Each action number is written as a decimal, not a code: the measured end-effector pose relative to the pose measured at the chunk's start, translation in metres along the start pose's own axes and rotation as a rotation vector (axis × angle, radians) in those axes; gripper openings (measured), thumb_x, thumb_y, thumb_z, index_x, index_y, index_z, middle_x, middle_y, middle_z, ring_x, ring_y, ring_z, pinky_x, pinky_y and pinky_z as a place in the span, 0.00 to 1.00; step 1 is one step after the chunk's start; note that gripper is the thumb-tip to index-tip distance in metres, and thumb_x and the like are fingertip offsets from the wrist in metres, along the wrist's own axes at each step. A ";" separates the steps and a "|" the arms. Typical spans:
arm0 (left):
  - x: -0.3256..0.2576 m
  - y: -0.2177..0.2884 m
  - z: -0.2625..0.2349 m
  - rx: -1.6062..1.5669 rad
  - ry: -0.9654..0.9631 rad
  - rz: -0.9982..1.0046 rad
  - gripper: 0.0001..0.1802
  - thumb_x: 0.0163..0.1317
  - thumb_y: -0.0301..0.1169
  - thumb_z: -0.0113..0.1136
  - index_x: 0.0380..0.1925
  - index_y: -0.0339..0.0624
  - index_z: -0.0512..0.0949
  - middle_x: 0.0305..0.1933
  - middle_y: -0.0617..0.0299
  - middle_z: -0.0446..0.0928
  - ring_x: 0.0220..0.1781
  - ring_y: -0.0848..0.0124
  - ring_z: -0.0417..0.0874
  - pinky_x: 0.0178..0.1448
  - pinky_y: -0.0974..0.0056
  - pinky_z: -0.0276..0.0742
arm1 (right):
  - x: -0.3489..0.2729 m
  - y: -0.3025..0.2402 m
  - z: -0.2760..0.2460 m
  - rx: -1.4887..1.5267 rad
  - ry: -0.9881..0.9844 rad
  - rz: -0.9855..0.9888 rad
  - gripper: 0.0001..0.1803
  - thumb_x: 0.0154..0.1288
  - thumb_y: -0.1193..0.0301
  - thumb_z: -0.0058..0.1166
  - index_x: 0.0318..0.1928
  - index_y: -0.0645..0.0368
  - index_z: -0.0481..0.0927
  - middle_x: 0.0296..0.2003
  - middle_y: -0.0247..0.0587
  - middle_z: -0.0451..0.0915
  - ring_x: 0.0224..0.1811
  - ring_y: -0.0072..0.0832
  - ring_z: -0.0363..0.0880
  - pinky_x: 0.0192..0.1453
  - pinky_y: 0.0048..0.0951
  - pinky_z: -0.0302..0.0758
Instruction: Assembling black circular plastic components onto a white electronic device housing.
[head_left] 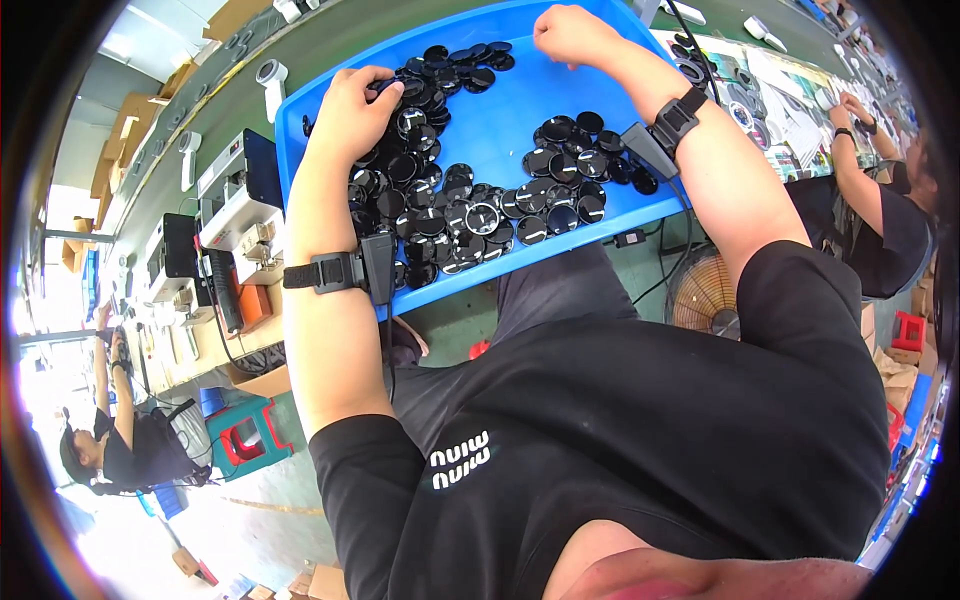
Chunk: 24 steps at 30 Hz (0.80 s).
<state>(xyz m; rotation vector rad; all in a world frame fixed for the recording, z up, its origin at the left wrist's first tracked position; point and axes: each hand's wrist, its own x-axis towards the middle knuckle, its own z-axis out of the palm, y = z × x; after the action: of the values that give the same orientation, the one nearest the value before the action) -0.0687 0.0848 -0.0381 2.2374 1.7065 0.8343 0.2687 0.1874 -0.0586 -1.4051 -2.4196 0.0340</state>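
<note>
Black discs (pixel 430 220) lie heaped in a blue tray (pixel 500 110), thickest along its left side and near edge, with a smaller cluster toward the right and a bare stretch of blue between. They overlap too much to count exactly; one near the front shows a pale ring.

The left hand (pixel 362 108) reaches forward with its back up and its fingers bent down at the far left of the heap. Discs lie beneath and just beside its grip; whether it grasps one I cannot tell. The right hand (pixel 575 38) is at the tray's far right, fingers curled toward the palm, well apart from the right-hand cluster; I cannot tell whether its grip is clenched on anything.

Each forearm wears one black strap, two in all. To the left of the tray, two white devices with round heads (pixel 270 88) lie on a green surface. Two other people are in view, one at the far left and one at the right; one round fan (pixel 705 295) stands below the tray's right end.
</note>
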 end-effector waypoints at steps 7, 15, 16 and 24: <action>-0.002 -0.005 -0.001 -0.004 0.011 -0.001 0.21 0.66 0.43 0.66 0.52 0.43 0.86 0.52 0.45 0.79 0.50 0.56 0.86 0.60 0.55 0.81 | -0.004 0.007 -0.042 -0.119 -0.305 0.272 0.13 0.55 0.73 0.50 0.25 0.66 0.87 0.24 0.52 0.86 0.23 0.40 0.87 0.31 0.40 0.85; -0.001 -0.001 -0.001 0.000 -0.011 0.012 0.20 0.66 0.43 0.67 0.52 0.43 0.85 0.52 0.45 0.80 0.50 0.55 0.86 0.60 0.55 0.81 | -0.008 0.014 -0.042 0.665 -0.543 0.543 0.10 0.64 0.72 0.56 0.32 0.64 0.87 0.24 0.48 0.86 0.19 0.37 0.84 0.26 0.41 0.83; 0.000 -0.002 -0.001 -0.013 -0.009 0.014 0.20 0.66 0.43 0.67 0.52 0.43 0.85 0.52 0.45 0.80 0.50 0.55 0.86 0.59 0.54 0.81 | -0.006 0.015 -0.035 0.666 -0.543 0.544 0.10 0.64 0.72 0.56 0.32 0.64 0.87 0.24 0.48 0.86 0.19 0.37 0.84 0.26 0.41 0.83; 0.001 0.001 0.000 -0.005 -0.010 0.003 0.20 0.66 0.43 0.67 0.52 0.44 0.85 0.53 0.45 0.80 0.50 0.56 0.87 0.60 0.54 0.81 | 0.003 0.025 -0.012 0.902 -0.446 0.520 0.11 0.68 0.67 0.58 0.38 0.60 0.89 0.30 0.44 0.89 0.23 0.31 0.86 0.29 0.34 0.82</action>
<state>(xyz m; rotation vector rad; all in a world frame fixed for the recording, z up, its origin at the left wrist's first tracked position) -0.0675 0.0852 -0.0367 2.2372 1.6952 0.8256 0.2920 0.2007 -0.0515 -1.5649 -1.7820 1.4774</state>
